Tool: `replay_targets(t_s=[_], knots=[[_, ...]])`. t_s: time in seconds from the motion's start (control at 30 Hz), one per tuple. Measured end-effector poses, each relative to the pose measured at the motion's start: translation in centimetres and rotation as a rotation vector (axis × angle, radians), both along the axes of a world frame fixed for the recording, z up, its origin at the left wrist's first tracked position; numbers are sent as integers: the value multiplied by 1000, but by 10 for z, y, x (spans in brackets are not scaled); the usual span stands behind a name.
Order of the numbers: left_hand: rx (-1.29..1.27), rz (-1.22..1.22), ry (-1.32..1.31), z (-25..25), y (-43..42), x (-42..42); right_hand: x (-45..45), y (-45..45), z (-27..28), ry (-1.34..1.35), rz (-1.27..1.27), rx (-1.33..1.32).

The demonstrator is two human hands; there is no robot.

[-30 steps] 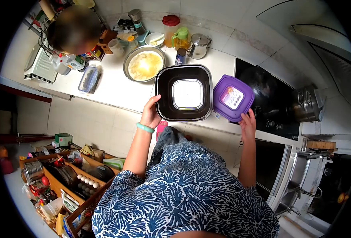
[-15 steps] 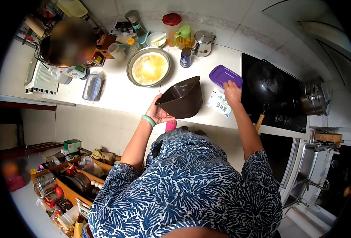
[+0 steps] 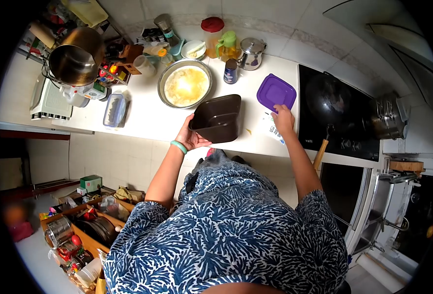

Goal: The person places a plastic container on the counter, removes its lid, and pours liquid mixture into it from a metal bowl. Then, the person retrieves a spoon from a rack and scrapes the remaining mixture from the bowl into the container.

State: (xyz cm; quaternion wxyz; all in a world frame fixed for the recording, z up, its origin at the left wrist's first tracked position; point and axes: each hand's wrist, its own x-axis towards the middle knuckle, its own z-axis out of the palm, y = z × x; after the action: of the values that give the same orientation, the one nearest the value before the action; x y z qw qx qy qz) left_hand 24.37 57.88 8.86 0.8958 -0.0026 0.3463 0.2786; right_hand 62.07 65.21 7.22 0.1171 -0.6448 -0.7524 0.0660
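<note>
Left hand: my left hand (image 3: 189, 135) grips the brown container (image 3: 216, 117) at its left side, thumb up by the rim, fingers spread beneath.
Brown container: it tilts at the near edge of the counter (image 3: 250, 85), its mouth showing me a dark inside; I cannot tell whether its base touches the counter.
Right hand: my right hand (image 3: 283, 119) reaches to the near edge of the purple lid (image 3: 276, 90), fingers curled over it; whether they pinch or only rest there, I cannot tell.
Purple lid: it lies on the right of the counter, just left of the stove (image 3: 310, 131), with a printed packet (image 3: 269, 123) at its near side.
Good hold: fingers well under the base suit a tilted container better than a pinch on its rim.
Lid handling: I should move it gently, away from the stove's edge and without dragging the packet along.
Watch for: the metal bowl (image 3: 160, 88) sits just beyond the container, far left, and looks full, so any swing that way should be slow.
</note>
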Motion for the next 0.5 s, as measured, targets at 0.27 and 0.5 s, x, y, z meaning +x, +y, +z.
replay_targets(t_s=[0.27,0.5], knots=[[140,26,271,-14,-5,13,-91,-57,48,1193,-251,-884],[131,51,348,-27,14,36,-91,-60,-11,931,-253,-626]])
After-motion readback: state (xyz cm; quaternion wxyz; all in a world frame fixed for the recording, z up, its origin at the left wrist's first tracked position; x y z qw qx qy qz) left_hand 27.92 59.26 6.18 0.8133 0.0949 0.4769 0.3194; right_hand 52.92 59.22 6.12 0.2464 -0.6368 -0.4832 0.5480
